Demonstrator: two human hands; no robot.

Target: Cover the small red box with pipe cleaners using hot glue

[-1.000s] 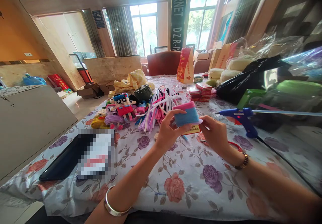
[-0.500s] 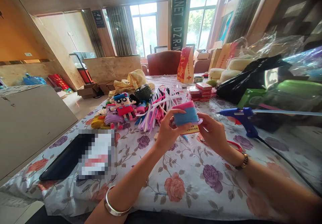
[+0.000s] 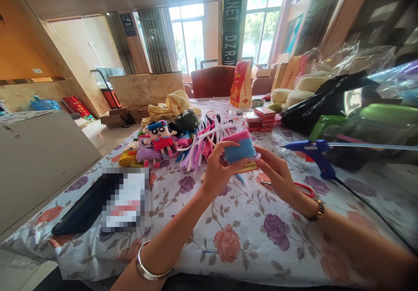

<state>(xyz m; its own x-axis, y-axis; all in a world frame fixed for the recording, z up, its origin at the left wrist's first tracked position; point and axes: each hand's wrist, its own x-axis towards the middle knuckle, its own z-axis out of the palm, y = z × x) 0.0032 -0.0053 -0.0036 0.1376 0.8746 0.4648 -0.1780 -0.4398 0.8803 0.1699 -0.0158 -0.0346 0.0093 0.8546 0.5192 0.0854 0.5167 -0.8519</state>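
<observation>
A block wrapped in blue and pink pipe cleaners [image 3: 241,149] is held above the table. My left hand [image 3: 219,164] grips its left side, thumb below and fingers on top. At its right lower edge, the fingers of my right hand [image 3: 276,171] pinch a short lilac strip [image 3: 257,156] that sticks out from the block. Beneath the block lies a small yellow card with a red border [image 3: 248,167], partly covered. Red-handled scissors [image 3: 305,189] rest under my right hand and wrist. A loose bundle of pink, white and lilac pipe cleaners [image 3: 204,147] spreads out behind my left hand.
Finished dolls [image 3: 160,136] sit at the left of the bundle. A blue glue gun [image 3: 315,149] with its cord lies at right. Behind are stacked red boxes [image 3: 264,119], a red paper bag [image 3: 241,84] and a black plastic bag [image 3: 323,101]. A dark tray [image 3: 86,204] lies front left.
Both hands and the block have shifted slightly left. My right hand has turned a little, and more of the scissors shows beneath it.
</observation>
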